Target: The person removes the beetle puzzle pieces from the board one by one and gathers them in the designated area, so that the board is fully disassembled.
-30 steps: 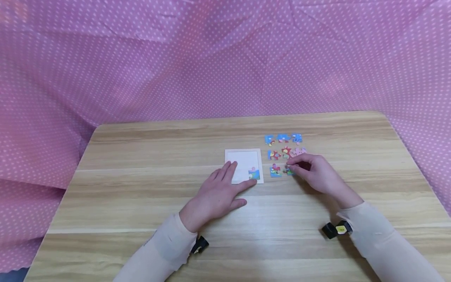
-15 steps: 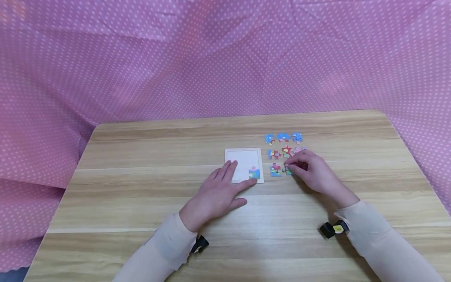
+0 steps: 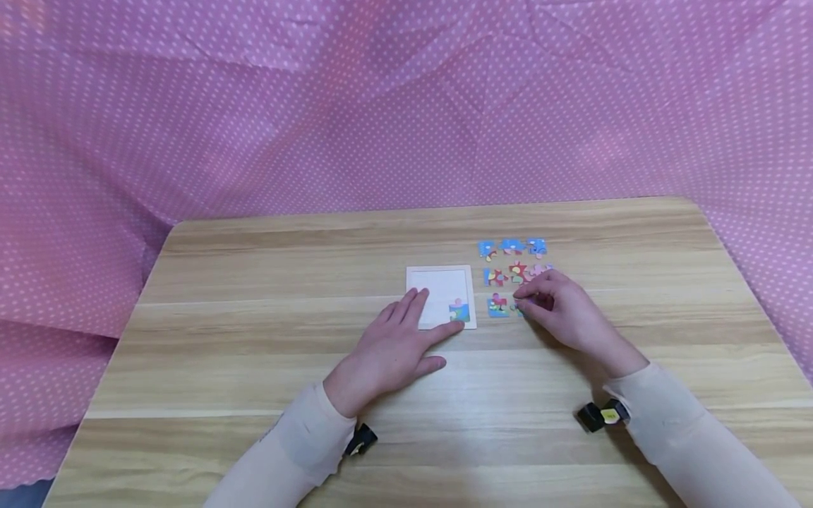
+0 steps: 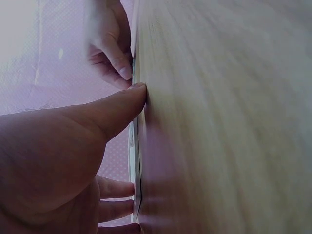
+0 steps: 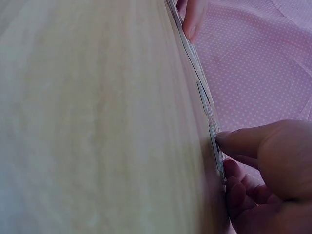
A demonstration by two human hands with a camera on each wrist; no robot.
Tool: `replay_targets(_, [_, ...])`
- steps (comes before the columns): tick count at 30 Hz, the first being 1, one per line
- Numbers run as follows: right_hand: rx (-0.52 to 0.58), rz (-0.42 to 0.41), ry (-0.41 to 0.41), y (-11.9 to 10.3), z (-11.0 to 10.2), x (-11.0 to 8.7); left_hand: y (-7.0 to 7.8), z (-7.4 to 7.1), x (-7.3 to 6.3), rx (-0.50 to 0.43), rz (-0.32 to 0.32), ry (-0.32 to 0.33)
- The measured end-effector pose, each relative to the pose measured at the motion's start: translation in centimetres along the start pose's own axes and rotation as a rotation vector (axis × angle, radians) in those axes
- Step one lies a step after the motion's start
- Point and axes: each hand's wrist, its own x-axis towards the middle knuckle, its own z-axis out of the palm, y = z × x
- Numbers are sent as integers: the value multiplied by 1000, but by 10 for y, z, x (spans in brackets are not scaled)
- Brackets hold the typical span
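Observation:
A square white puzzle tray (image 3: 438,269) lies flat on the wooden table, with one blue and green corner puzzle piece (image 3: 460,313) in its near right corner. My left hand (image 3: 390,346) rests over the tray's near left part, fingers straight and spread, one fingertip at the near edge. To the right of the tray, my right hand (image 3: 574,317) pinches a green-edged puzzle piece (image 5: 216,153) low at the tabletop; its thumb and fingers cover most of it. Just left of that hand lies another blue and red puzzle piece (image 3: 498,307).
Beyond the right hand lie a middle row with a red puzzle piece (image 3: 519,272) and a back row with a blue puzzle piece (image 3: 512,245). The wooden table (image 3: 254,282) ends at a pink dotted cloth (image 3: 406,127) behind. Black wrist cameras are strapped to both sleeves.
My right hand has shifted slightly over the green-edged piece, which showed a dark tilted edge half a second ago and is now more covered. The left hand stays in place on the tray.

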Motion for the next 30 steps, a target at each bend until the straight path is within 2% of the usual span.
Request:
replay_targets(11, [-28,-9,20,-2,1,1,-1,-1,0,10,3,11])
replay_targets(17, [6,16,38,-4,1,-1,-1,0,0,9,-2,2])
replay_targets(23, [33,-5,59,-9,1,-1,-1,1,0,10,1,2])
replay_targets(30, [59,-50,40,-20,2,3,-1,0,0,5,5,3])
